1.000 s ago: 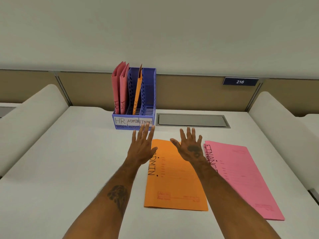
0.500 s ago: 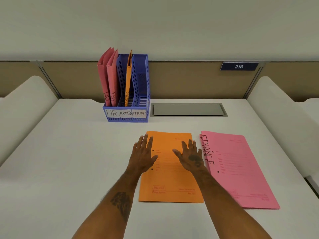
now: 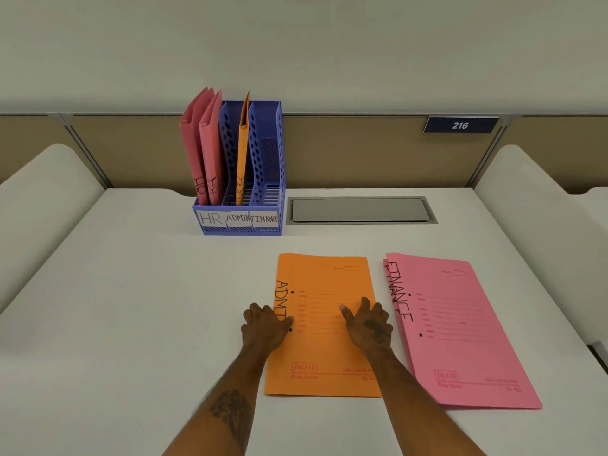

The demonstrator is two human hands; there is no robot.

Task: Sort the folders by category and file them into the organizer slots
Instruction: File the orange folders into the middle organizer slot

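On the white bench (image 3: 131,307), nearest the viewer, an orange ADMIN folder (image 3: 325,281) lies flat. The left hand (image 3: 263,327) pinches its spine edge, fingers curled down and thumb on top; the right hand (image 3: 370,324) rests on the cover, fingers bent but grasping nothing. Likely risk: lifted by one edge, the thin card may flop open or slide — or snag the filed orange folder (image 3: 242,149) standing in the blue organizer (image 3: 240,227) — its ADMIN slot looks narrow.

orange ADMIN folder (image 3: 329,343), pink FINANCE folder (image 3: 460,327), blue perforated organizer (image 3: 263,153)
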